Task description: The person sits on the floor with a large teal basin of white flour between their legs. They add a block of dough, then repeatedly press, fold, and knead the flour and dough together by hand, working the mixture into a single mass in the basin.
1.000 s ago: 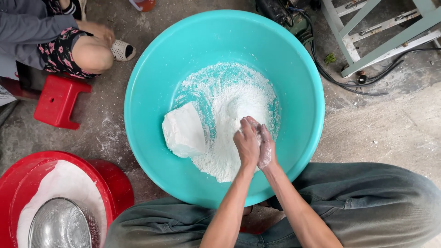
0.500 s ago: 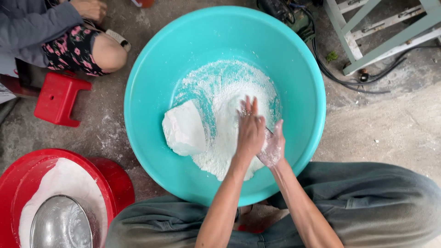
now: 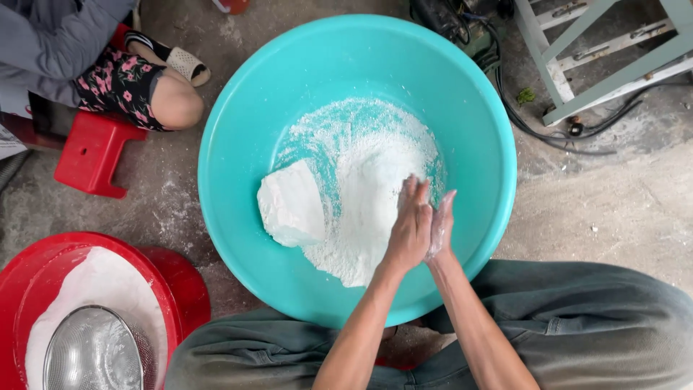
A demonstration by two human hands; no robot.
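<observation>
Right now the left hand [image 3: 410, 230] and right hand [image 3: 440, 225] press palm to palm, flour-dusted fingers [image 3: 417, 193] straight, holding nothing, pointing toward the frame's top. Beneath them, loose flour [image 3: 368, 180] fills the centre of the turquoise basin [image 3: 238, 108]; a white dough lump [image 3: 291, 204] lies left of the hands, long axis running top to bottom.

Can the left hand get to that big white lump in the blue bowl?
Probably yes. The left hand is pressed against the right hand over the loose powder, and only open powder lies between it and the white lump inside the teal basin.
</observation>
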